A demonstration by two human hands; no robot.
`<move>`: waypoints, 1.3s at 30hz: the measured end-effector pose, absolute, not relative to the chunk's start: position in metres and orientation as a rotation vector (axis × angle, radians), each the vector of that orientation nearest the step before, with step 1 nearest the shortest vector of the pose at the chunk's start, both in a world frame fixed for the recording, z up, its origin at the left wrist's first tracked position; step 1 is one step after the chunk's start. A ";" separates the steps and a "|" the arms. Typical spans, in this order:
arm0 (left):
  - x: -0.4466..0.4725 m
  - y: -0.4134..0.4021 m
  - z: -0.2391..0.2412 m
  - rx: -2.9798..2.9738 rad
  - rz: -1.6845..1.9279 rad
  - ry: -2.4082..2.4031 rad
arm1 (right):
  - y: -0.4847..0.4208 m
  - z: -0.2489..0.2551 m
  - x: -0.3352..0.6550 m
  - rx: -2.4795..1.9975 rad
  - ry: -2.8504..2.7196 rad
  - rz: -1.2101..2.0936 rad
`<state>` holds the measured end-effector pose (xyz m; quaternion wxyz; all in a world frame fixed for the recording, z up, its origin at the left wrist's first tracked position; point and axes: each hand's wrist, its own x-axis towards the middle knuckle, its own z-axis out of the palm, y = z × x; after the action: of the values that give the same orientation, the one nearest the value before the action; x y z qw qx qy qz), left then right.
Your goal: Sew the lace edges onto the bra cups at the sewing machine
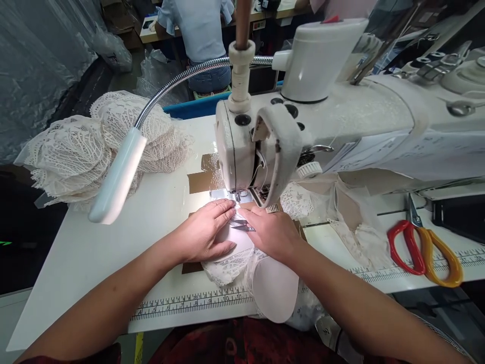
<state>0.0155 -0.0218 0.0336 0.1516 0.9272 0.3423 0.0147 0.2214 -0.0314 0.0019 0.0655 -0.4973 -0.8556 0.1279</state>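
Left fingers (221, 208) lie extended on white lace (226, 271); right fingers (253, 218) curl around small snips (241, 226).

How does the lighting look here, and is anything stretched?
Head view: brightest beside the left hand, under the sewing machine; head view: glare streaks the clear film; head view: forearms look stretched toward the lower corners, perhaps by a wide lens; head view: the middle left edge is dark.

From my station I see translucent plastic sheeting (41, 65) at left, and farther back cardboard boxes (118, 23) near a wooden desk (150, 37).
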 end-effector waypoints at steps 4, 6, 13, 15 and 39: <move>0.015 -0.017 0.036 2.663 0.005 0.959 | -0.032 0.002 0.220 -1.533 -2.534 0.372; 0.015 -0.014 0.038 2.665 0.015 0.943 | -0.033 0.002 0.219 -1.543 -2.516 0.364; 0.011 -0.006 0.039 2.682 -0.012 0.916 | -0.032 0.002 0.218 -1.576 -2.510 0.362; 0.010 -0.006 0.041 2.708 -0.061 0.898 | -0.032 0.001 0.219 -1.555 -2.538 0.369; 0.011 -0.019 0.034 2.866 0.051 0.864 | -0.034 -0.008 0.225 -1.363 -2.493 0.253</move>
<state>0.0113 -0.0191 0.0336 0.0739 0.9547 0.2879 0.0168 0.2246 -0.0338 -0.0075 0.1439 -0.4728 -0.8649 0.0879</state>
